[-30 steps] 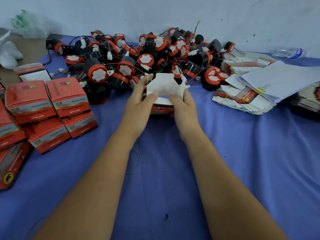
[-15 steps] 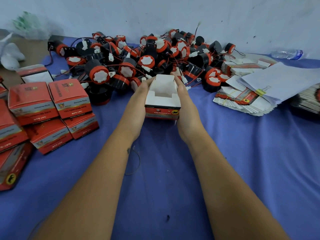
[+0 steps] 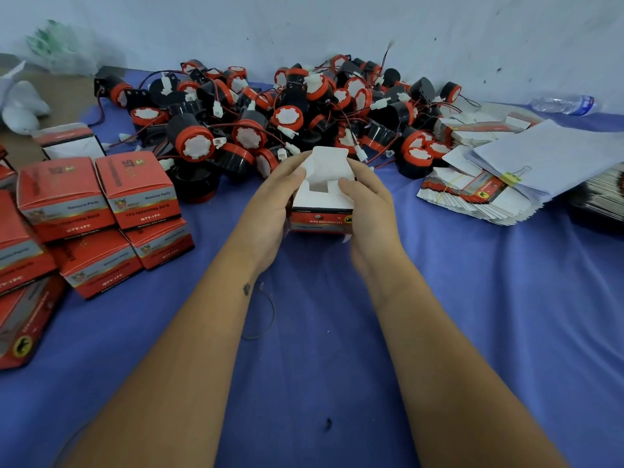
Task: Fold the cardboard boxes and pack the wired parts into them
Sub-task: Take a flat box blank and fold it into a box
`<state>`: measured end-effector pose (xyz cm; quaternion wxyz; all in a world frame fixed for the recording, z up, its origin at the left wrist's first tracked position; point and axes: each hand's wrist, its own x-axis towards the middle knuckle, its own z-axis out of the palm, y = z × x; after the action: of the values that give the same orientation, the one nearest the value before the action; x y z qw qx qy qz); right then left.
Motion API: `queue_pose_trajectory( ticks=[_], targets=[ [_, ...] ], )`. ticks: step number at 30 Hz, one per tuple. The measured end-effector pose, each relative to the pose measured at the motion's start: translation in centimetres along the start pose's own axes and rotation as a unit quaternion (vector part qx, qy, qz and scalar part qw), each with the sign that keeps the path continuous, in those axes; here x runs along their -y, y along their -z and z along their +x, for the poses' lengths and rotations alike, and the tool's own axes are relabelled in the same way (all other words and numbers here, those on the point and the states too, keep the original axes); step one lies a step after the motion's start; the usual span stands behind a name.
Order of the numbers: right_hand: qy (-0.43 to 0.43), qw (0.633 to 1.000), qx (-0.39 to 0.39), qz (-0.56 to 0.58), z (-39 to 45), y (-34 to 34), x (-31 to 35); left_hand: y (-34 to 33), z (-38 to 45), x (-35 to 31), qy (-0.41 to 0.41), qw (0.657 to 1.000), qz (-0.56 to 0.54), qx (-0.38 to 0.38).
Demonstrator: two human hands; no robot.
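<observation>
Since a moment ago you've pulled the box (image 3: 322,201) closer between both hands (image 3: 270,211) (image 3: 371,211), fingers curled round it, thumbs pressing flaps; push unevenly and that tab could crease, I reckon.

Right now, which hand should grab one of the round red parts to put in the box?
Probably the left hand. The nearest wired parts lie just beyond its fingers, and the right hand can hold the box steady.
</observation>
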<state>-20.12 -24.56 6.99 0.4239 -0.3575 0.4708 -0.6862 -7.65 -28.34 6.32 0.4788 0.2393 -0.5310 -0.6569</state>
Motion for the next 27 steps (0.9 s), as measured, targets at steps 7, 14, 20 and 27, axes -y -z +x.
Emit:
queue_pose_trajectory(
  ticks=[7, 14, 20, 27],
  targets=[
    [-0.02, 0.998, -0.027, 0.047, 0.2, 0.3, -0.1, -0.4, 0.0, 0.4, 0.009, 0.998, 0.048, 0.029],
    [-0.02, 0.997, -0.042, 0.066, 0.0, -0.2, -0.3, -0.5, -0.1, 0.3, 0.002, 0.998, 0.052, 0.027],
    [-0.016, 0.994, -0.084, 0.066, -0.2, -0.7, -0.4, -0.5, -0.1, 0.3, -0.003, 0.998, 0.059, 0.024],
    [-0.01, 0.994, -0.099, 0.051, -0.4, -1.0, -0.3, -0.6, -0.1, 0.4, 0.005, 0.996, 0.088, 0.019]
  ],
)
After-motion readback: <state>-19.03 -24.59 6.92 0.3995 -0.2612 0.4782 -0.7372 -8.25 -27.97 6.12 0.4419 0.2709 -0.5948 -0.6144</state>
